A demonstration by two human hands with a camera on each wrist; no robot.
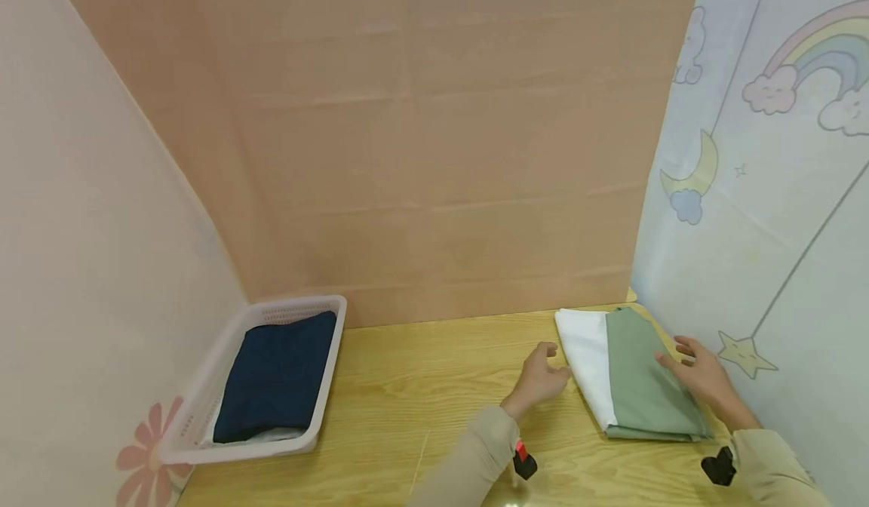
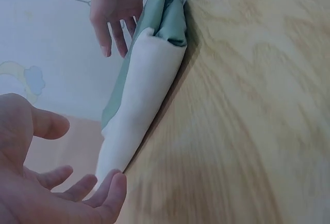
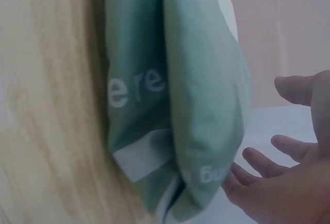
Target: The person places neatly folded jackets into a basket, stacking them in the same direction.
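Note:
A folded green and white cloth item (image 1: 641,386) lies on the wooden table at the right. My left hand (image 1: 538,377) hovers just left of its white part, fingers apart and loosely bent, holding nothing. Over its right edge is my right hand (image 1: 704,377), also with spread fingers and nothing in them. In the left wrist view the cloth (image 2: 147,80) shows as a thick layered fold, with the right hand (image 2: 117,7) on its far side. The right wrist view shows pale letters on the green cloth (image 3: 206,95), with my right hand (image 3: 289,177) beside it.
A white plastic basket (image 1: 328,386) stands at the table's left, with a folded navy cloth (image 1: 278,375) in it. Beneath the navy one, some whitish material shows. A brown sheet (image 1: 434,152) hangs behind the table (image 1: 407,386); a patterned wall covering (image 1: 781,228) borders the right side.

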